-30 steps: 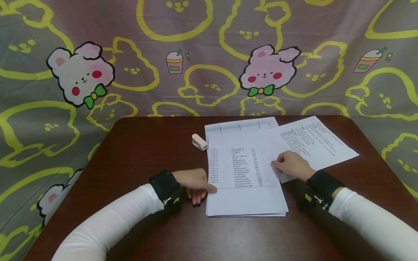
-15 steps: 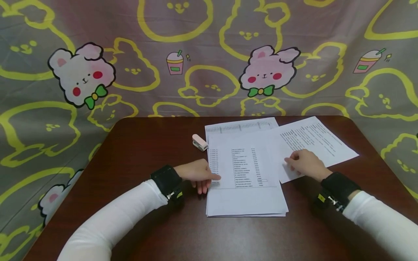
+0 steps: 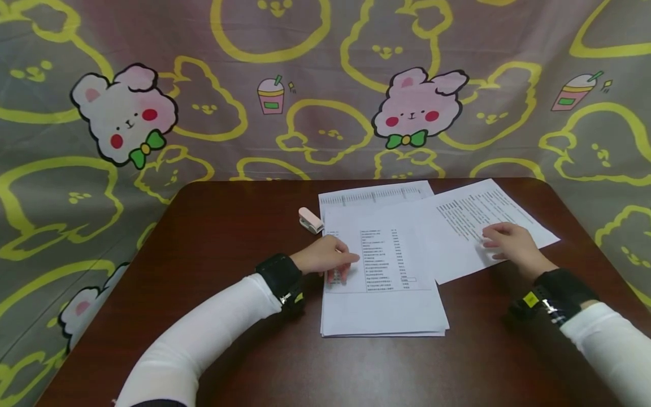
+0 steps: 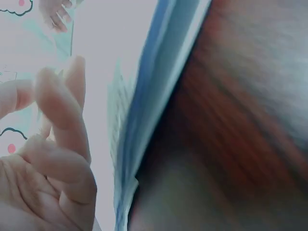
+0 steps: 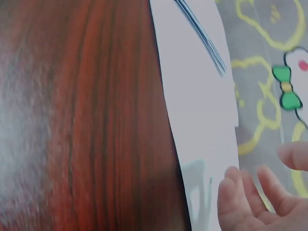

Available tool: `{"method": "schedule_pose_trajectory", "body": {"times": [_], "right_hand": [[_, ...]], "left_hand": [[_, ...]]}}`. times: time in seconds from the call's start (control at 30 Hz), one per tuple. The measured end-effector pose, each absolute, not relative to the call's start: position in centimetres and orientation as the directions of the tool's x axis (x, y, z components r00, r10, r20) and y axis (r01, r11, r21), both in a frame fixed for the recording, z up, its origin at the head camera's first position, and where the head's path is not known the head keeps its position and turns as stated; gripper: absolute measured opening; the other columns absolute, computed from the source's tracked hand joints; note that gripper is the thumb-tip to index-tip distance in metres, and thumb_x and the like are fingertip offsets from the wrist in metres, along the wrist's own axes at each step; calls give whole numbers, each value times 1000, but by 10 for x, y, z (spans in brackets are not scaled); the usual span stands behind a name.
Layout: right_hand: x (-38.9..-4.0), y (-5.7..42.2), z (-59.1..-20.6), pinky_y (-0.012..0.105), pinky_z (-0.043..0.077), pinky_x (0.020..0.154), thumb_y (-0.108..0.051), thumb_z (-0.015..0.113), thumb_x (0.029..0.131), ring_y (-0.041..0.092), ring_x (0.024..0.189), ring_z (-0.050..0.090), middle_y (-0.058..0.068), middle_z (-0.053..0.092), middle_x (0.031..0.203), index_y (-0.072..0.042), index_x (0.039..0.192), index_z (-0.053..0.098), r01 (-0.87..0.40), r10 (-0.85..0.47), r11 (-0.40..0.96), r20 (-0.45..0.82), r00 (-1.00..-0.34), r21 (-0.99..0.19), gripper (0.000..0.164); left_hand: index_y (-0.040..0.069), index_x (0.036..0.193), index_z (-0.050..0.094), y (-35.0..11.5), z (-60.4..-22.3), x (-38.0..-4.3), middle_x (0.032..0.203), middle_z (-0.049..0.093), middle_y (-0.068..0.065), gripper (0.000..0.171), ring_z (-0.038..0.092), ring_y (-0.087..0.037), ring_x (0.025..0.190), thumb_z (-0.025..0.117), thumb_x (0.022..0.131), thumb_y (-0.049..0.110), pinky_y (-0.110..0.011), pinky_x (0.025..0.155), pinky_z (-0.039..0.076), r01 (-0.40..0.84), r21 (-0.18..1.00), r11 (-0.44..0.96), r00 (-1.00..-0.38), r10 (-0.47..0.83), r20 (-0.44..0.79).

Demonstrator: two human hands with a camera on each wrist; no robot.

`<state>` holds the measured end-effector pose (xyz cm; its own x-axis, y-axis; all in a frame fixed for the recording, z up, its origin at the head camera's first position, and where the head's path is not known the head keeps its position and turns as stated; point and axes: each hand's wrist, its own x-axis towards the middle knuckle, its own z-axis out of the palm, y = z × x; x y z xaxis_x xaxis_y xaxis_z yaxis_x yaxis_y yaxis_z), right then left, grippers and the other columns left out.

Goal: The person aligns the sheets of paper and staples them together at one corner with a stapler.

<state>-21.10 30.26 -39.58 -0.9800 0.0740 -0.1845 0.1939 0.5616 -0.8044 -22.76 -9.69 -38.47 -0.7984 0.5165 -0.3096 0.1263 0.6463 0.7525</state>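
Observation:
My left hand [image 3: 325,256] hovers over the left side of a stack of printed papers [image 3: 383,314], its fingers loosely bent with nothing between them. The left wrist view shows the same hand [image 4: 55,149] beside the stack's edge. On the right, my right hand [image 3: 513,247] is over a slanted printed sheet [image 3: 455,254], fingers relaxed and holding nothing. Bent fingers and a separate thumb show in the right wrist view, where the right hand [image 5: 255,202] overlaps the white sheet. A small pale pink stapler [image 3: 311,220] lies at the stack's left edge, beyond my left hand.
The papers lie on a dark brown wooden table [image 3: 229,226]. Another printed sheet [image 3: 373,193] sticks out at the back from under the stack. A patterned curtain [image 3: 325,68] hangs behind the table's far edge.
My left hand has moved from the stack's lower left edge up and inward over the print. The right hand has left the stack's right edge and shifted right over the slanted sheet.

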Motion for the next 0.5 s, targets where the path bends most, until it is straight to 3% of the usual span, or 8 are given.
{"method": "schedule_pose_trajectory", "body": {"times": [0.23, 0.4, 0.5], "right_hand": [[-211, 331, -397, 17, 51, 75, -47, 40, 101, 42, 122, 45, 32, 32, 145, 8, 147, 25, 299, 215, 408, -228, -950, -863, 74], [-211, 346, -396, 34, 43, 100, -43, 39, 102, 41, 125, 37, 30, 24, 150, 7, 150, 18, 384, 343, 333, -268, -900, -861, 72], [-211, 352, -395, 45, 34, 107, -40, 39, 102, 41, 124, 35, 28, 21, 152, 5, 151, 18, 415, 407, 303, -277, -870, -858, 70]], "left_hand": [[4, 90, 69, -78, -381, -236, 71, 69, -8, 30, 50, -19, 43, 60, 97, 31, -24, 43, 33, 119, 762, 637, -817, 499, -289], [5, 99, 67, -67, -378, -242, 76, 70, -7, 29, 55, -23, 48, 60, 96, 33, -25, 46, 35, 116, 765, 634, -828, 487, -278], [5, 103, 66, -63, -375, -245, 79, 71, -6, 30, 57, -25, 51, 60, 97, 33, -25, 45, 34, 119, 770, 627, -832, 486, -268]]}}
